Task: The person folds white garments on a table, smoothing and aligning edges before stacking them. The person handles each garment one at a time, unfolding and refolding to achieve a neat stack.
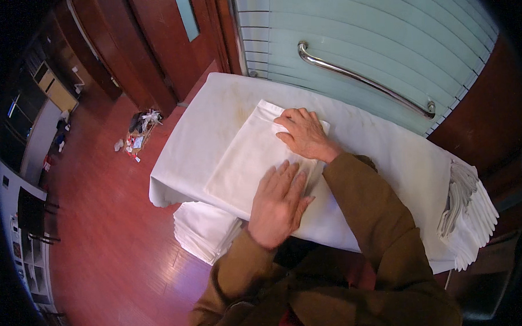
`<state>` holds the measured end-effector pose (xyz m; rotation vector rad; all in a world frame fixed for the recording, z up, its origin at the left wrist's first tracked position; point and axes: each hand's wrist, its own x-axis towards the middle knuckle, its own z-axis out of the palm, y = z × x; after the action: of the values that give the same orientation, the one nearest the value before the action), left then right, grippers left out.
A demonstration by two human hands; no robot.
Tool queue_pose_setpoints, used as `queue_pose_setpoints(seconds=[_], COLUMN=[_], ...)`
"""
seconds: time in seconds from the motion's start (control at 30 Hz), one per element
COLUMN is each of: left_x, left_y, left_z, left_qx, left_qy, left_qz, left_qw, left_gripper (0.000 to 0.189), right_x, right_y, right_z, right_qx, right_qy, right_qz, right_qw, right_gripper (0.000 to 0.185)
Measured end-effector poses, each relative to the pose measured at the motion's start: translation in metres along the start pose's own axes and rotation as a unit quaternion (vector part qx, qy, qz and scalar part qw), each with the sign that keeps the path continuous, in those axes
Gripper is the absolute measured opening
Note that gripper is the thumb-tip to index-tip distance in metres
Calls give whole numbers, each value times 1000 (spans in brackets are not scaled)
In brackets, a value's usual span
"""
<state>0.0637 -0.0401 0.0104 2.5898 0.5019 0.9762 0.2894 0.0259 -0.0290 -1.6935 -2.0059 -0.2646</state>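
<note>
A folded white cloth (239, 159) lies flat on a table covered with a white tablecloth (190, 122). My left hand (277, 201) rests palm down on or just over the cloth's near part, fingers slightly apart and a little blurred. Farther up, my right hand (305, 133) touches the cloth near its far right corner, with fingers bent; whether it pinches the fabric cannot be told. A stack of folded white cloths (207, 231) sits below the table's near left edge. At the table's right end hangs a thick bundle of layered white cloths (470, 220).
Behind the table stands a frosted glass panel (369, 43) with a metal handle bar (366, 79). A wooden door (170, 41) is at the upper left. On the reddish floor (103, 220) lies a small heap of litter (141, 130). Shelves (34, 265) stand at far left.
</note>
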Motion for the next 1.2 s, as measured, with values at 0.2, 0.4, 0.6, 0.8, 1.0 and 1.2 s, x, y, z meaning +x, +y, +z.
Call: queue_pose_setpoints(seconds=[0.2, 0.4, 0.6, 0.8, 1.0, 1.2], left_x=[-2, -4, -4, -2, -5, -6], left_y=[-20, -24, -23, -22, -24, -61], left_z=[22, 28, 26, 23, 21, 2], left_qx=[77, 86, 74, 72, 57, 154], left_qy=[-90, -75, -74, -79, -107, -16], left_qz=[21, 31, 31, 30, 1, -41], left_qw=[993, 993, 994, 994, 993, 987], left_gripper=[60, 64, 51, 55, 57, 60], right_x=[-1, -7, -39, -28, -16, -13], right_y=[5, -24, -47, -3, 28, 27], right_z=[1, -8, -13, -12, -7, -8], right_qx=[26, 20, 133, 42, -7, -26], right_qy=[-13, 7, 16, 9, -38, -69], right_qz=[4, -35, -79, -54, -10, 17], right_qw=[1000, 999, 988, 998, 999, 997], right_gripper=[34, 36, 42, 49, 53, 54])
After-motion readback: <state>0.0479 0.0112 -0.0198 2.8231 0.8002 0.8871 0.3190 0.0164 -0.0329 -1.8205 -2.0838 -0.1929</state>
